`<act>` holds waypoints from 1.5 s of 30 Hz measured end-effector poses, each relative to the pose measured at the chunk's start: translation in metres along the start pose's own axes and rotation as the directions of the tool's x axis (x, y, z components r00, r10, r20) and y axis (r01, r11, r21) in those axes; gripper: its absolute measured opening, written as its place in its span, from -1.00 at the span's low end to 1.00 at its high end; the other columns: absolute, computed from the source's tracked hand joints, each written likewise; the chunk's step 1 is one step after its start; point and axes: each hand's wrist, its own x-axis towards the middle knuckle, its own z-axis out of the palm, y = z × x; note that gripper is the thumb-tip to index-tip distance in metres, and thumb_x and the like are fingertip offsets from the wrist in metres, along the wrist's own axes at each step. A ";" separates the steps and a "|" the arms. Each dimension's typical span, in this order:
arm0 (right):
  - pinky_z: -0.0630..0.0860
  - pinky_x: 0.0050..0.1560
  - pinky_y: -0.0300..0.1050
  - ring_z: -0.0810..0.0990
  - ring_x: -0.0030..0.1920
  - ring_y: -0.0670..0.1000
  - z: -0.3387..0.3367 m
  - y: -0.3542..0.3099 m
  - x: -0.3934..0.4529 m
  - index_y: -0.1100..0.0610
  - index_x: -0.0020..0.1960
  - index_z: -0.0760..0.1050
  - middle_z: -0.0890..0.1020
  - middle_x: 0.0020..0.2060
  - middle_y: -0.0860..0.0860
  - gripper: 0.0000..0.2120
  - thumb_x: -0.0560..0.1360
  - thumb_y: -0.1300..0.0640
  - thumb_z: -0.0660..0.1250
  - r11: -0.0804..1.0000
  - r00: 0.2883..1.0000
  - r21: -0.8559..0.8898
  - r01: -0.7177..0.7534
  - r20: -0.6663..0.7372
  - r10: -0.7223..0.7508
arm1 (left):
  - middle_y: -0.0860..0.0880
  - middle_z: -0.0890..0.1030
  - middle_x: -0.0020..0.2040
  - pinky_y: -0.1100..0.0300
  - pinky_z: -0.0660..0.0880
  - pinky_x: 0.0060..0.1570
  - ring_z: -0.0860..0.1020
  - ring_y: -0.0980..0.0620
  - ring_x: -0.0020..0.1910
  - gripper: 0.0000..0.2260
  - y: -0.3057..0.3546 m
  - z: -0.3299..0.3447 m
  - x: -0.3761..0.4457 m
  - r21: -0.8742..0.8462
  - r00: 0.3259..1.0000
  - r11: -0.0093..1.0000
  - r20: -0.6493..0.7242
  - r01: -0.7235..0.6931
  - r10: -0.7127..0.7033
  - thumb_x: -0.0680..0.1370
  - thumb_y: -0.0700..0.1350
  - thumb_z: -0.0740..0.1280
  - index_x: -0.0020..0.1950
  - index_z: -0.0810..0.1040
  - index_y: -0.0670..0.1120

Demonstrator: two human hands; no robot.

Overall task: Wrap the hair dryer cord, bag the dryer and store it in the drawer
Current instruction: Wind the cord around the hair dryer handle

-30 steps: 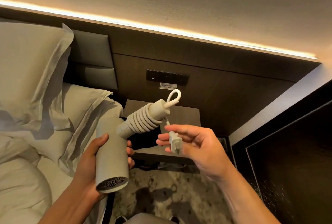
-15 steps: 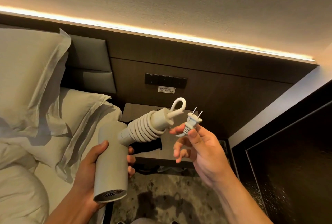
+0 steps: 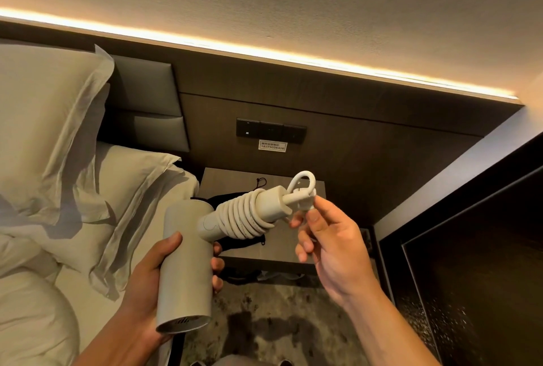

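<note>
The left hand [image 3: 152, 286] grasps the barrel of the hair dryer [image 3: 188, 265]. Its cord [image 3: 244, 218] is coiled round the handle, between both hands. The right hand [image 3: 332, 251] pinches the plug [image 3: 305, 204] at the hanging loop [image 3: 304, 179], above a black bag [image 3: 235, 243] on the nightstand [image 3: 232, 180].

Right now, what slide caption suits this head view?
Left hand grips beige cylindrical hair dryer; right hand pinches white plug beside its cord-wrapped handle.
</note>
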 end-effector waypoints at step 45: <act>0.63 -0.22 -0.15 0.70 -0.15 0.05 -0.041 -0.002 0.013 0.20 -0.08 0.66 0.72 -0.12 0.15 -0.70 0.64 0.21 0.17 0.992 0.942 -0.125 -0.022 -0.334 -0.021 | -0.35 0.60 -0.14 -0.05 0.65 -0.28 0.60 -0.24 -0.30 -0.34 0.004 -0.019 0.049 0.310 0.992 0.943 -0.069 0.124 -0.107 0.10 0.02 0.70 0.07 0.66 -0.32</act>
